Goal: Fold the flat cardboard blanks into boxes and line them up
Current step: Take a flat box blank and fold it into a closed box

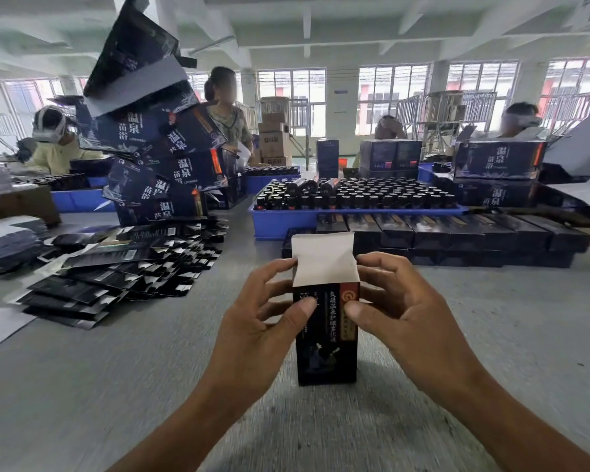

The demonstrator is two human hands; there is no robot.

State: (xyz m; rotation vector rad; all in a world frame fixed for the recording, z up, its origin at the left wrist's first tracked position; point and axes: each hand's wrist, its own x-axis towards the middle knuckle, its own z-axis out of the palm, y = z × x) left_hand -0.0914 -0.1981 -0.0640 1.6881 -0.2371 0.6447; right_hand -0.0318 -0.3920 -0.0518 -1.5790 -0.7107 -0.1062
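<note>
A small dark printed box (326,349) stands upright on the grey table in front of me, its white top flap (324,258) raised. My left hand (256,321) holds the box's left side, thumb on the front face and fingers curled behind the flap. My right hand (395,315) holds the right side the same way. A spread heap of flat dark blanks (116,264) lies at the left. A row of folded dark boxes (457,233) lies side by side beyond the held box.
A blue tray (286,221) full of dark capped bottles sits behind the row. A leaning stack of large dark cartons (157,148) rises at the left. More cartons (498,165) stand at the right. Several people work at the far tables.
</note>
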